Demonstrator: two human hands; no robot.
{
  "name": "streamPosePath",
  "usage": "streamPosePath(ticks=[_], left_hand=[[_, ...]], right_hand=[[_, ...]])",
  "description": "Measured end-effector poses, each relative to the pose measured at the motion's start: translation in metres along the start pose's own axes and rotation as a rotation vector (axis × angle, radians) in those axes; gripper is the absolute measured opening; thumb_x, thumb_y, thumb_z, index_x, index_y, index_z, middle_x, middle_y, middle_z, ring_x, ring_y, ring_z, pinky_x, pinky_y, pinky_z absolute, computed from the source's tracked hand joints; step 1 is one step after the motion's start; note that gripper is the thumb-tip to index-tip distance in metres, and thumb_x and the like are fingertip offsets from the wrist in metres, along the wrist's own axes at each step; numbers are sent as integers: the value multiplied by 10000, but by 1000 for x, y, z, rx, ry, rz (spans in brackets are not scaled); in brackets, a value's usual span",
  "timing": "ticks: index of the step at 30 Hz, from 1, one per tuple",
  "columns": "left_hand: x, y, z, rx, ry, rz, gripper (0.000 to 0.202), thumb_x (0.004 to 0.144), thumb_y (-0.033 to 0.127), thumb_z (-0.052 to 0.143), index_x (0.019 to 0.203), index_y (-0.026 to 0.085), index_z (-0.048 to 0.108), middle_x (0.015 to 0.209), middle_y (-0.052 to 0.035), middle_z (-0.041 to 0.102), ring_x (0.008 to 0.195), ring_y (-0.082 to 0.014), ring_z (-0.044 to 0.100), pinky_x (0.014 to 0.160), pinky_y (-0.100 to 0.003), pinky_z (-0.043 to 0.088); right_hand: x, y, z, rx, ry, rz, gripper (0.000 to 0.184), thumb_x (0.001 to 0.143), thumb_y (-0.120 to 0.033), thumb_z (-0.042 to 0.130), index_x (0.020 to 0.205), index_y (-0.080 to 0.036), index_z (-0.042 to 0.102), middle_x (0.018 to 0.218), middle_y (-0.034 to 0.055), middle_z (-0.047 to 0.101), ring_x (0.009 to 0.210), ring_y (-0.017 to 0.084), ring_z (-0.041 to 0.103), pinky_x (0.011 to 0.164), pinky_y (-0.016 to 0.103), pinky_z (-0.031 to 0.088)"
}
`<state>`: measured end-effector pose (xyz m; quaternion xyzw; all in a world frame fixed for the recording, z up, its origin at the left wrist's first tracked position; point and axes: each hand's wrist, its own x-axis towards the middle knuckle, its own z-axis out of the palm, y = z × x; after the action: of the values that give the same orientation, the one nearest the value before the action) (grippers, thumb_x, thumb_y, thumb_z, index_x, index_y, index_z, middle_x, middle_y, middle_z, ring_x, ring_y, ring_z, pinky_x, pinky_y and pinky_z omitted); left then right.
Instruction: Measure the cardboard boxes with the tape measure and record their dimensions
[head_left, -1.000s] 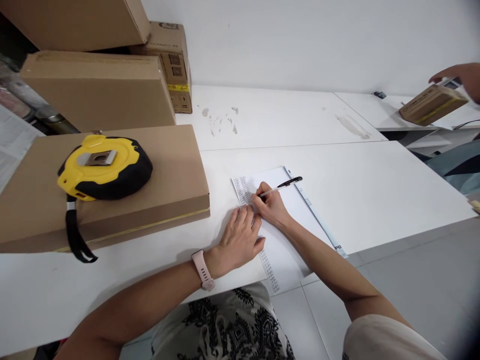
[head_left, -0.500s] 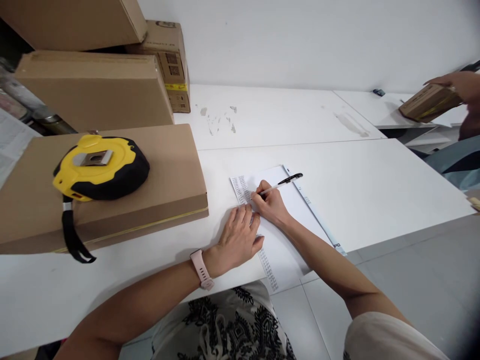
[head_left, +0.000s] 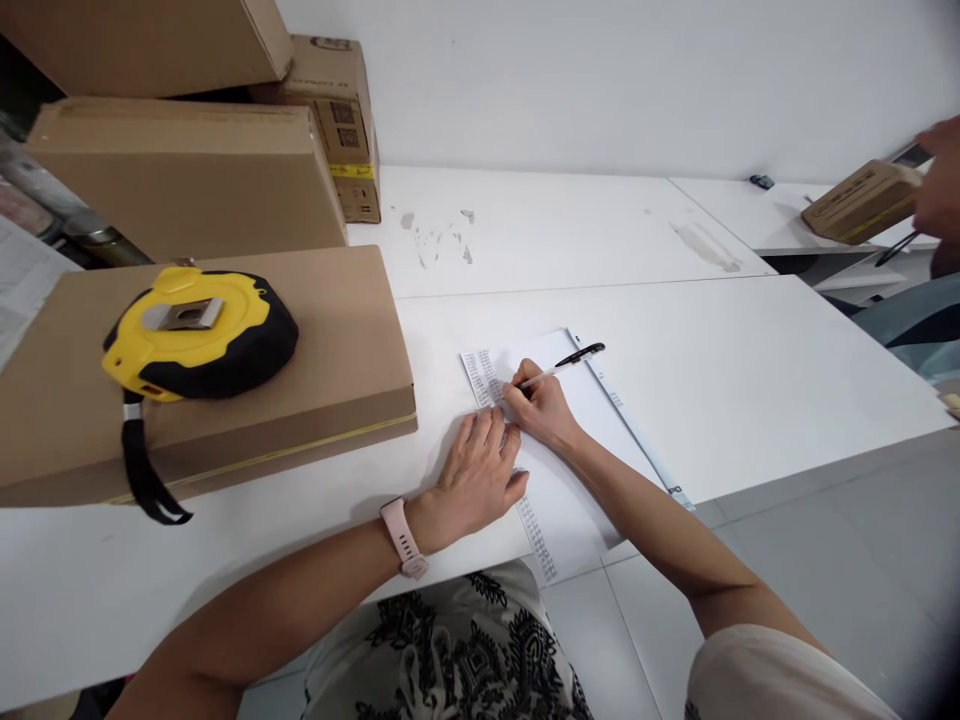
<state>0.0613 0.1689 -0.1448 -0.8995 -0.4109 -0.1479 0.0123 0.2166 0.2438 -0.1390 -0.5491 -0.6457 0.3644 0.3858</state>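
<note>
Pen [head_left: 561,365], slim with a clear barrel and black cap end, slants up to the right out of the right hand [head_left: 541,408], whose fingers pinch it near the tip. It stands over a white sheet [head_left: 581,470] printed with a column of small figures, lying at the front edge of the white table [head_left: 750,380] (one corner overhangs). The left hand [head_left: 474,478] lies flat, grasping nothing, on the sheet's left edge, touching the right hand. A yellow tape measure [head_left: 199,335] sits on a cardboard box [head_left: 337,340] nearby.
</note>
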Motion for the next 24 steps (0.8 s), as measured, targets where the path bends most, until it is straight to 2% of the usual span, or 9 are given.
streamPosePath(ticks=[24], left_hand=[[-1, -1, -1, 3, 0, 6, 530, 960, 412, 533, 1320, 22, 522, 1407, -302, 527, 1308, -405, 467, 1118, -523, 349]], right_hand=[[1, -2, -2, -3, 20, 6, 181, 809, -253, 576, 710, -241, 426, 554, -71, 399, 537, 117, 367, 523, 272, 293]])
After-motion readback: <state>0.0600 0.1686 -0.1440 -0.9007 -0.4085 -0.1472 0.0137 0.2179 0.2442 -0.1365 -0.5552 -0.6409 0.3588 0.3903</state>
